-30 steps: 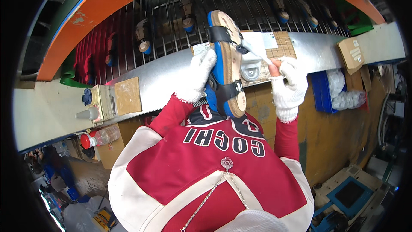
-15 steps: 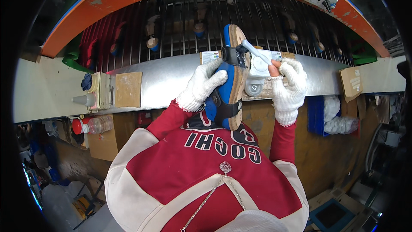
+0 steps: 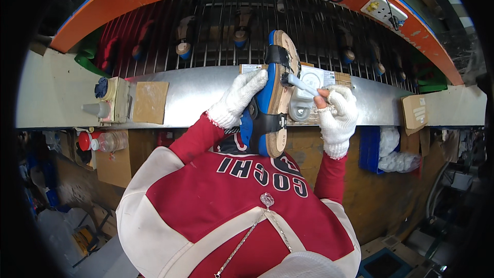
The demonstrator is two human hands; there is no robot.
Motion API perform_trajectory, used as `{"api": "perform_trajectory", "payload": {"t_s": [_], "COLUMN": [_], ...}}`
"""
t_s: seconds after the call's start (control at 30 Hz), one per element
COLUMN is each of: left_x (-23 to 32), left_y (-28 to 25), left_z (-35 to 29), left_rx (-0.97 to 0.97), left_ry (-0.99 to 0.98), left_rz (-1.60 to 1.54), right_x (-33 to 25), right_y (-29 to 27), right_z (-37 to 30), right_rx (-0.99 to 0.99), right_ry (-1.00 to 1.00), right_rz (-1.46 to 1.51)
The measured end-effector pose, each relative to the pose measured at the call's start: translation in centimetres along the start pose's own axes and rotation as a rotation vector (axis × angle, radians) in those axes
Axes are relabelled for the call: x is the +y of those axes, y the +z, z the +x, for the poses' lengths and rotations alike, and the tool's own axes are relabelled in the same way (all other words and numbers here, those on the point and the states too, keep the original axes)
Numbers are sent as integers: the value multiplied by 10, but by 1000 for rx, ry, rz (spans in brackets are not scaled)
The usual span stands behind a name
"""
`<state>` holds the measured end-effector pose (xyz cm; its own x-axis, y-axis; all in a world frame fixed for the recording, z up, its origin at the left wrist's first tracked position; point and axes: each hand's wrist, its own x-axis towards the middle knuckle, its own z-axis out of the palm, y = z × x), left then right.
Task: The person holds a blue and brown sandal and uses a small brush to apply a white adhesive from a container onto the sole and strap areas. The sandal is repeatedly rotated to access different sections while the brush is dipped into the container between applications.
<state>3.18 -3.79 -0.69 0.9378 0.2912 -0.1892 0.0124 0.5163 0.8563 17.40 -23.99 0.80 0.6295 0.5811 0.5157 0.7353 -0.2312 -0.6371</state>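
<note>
Two things are held: the left hand (image 3: 239, 97) grips the shoe (image 3: 277, 98), sole turned rightward, across the counter's (image 3: 198, 90) front edge; the right hand (image 3: 337, 118) pinches the brush (image 3: 303, 85), bristles seemingly touching the sole's side. Steady hold and light, even strokes should suit. The tub (image 3: 300, 110) sits just below the brush, the rack (image 3: 208, 46) beyond the toe; rightward, the box (image 3: 414, 111) stands well apart, leaving swing room.
</note>
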Motion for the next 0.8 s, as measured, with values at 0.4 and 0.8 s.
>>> {"api": "perform_trajectory", "payload": {"t_s": [0.4,0.8], "left_x": [5,9], "left_y": [2,-3], "left_z": [3,3], "left_rx": [31,47], "left_ry": [32,113], "left_rz": [40,-50], "right_x": [-15,-28], "right_y": [-1,-6], "right_z": [-26,-51], "right_rx": [48,54], "right_ry": [-58,-109], "right_rz": [-40,-42]}}
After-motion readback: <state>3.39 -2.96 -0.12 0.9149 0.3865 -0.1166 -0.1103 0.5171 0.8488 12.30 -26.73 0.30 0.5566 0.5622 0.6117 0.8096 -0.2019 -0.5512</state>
